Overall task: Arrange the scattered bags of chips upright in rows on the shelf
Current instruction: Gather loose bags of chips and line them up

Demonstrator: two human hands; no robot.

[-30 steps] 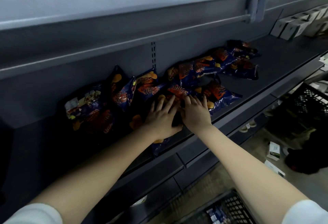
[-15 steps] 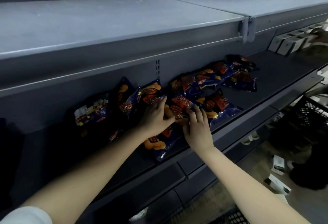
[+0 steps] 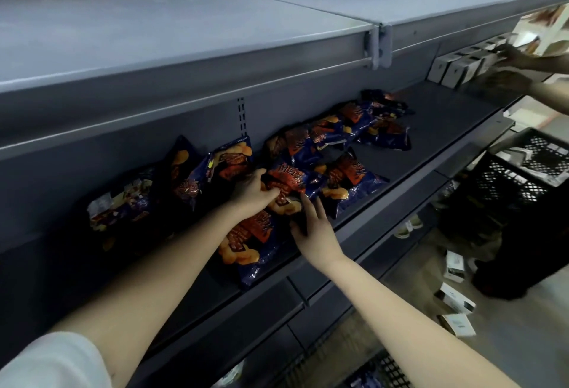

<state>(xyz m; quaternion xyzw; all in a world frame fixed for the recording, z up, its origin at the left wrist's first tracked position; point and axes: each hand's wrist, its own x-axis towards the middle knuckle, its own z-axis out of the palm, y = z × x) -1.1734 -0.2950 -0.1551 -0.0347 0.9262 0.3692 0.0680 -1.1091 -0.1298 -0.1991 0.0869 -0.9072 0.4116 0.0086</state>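
Several dark blue chip bags with orange print lie scattered on the grey shelf (image 3: 437, 129). Two bags (image 3: 191, 172) lean upright against the back wall at the left. One bag (image 3: 249, 249) lies flat at the front edge, under my forearms. My left hand (image 3: 251, 192) grips the edge of a middle bag (image 3: 288, 180), fingers curled on it. Just below that bag, my right hand (image 3: 314, 227) rests with spread fingers on the pile; whether it holds anything is unclear. More bags (image 3: 369, 123) lie further right.
A lighter snack bag (image 3: 120, 206) leans at the far left. An upper shelf (image 3: 184, 36) overhangs. Another person's hands (image 3: 517, 70) handle white boxes (image 3: 455, 64) at the right. A black crate (image 3: 529, 166) stands beyond; small boxes (image 3: 455, 301) lie on the floor.
My left hand has closed on the middle bag and lifted its edge. My right hand slid slightly down and right. The view tilted up, and another person's hands came into view at the right.
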